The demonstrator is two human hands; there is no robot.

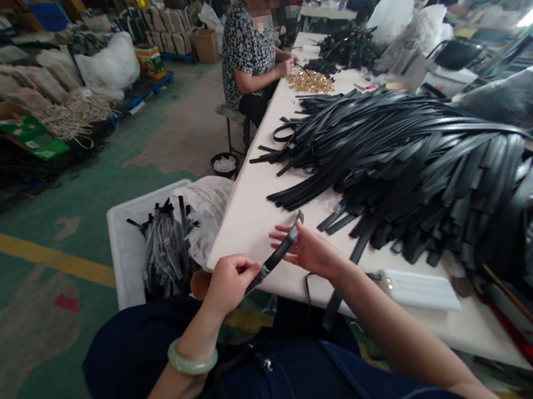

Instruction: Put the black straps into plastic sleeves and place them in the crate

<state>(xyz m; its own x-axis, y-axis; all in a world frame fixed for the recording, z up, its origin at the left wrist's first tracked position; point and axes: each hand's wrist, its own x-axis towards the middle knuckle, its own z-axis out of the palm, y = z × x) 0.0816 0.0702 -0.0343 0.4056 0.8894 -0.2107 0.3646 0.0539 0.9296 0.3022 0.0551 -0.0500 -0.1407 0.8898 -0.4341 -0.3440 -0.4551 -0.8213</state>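
Observation:
My left hand (233,281) is closed on a black strap (279,251), pinching it between thumb and fingers over the table's near corner. The strap slants up to the right, and its far end lies against my right hand (311,250). The fingers of that hand are stretched out and spread, with the palm beside the strap. On the table (243,216), just beyond my hands, a large heap of black straps (389,146) spreads to the right. Another loose strap end (333,310) hangs over the table's near edge below my right forearm.
A white bin (122,249) with black and grey strips (166,249) stands left of the table. A white plastic case (420,290) lies by the near edge. Further along, a seated person (250,47) works beside a pile of gold-coloured pieces (309,82). A small black bucket (224,164) sits on the floor.

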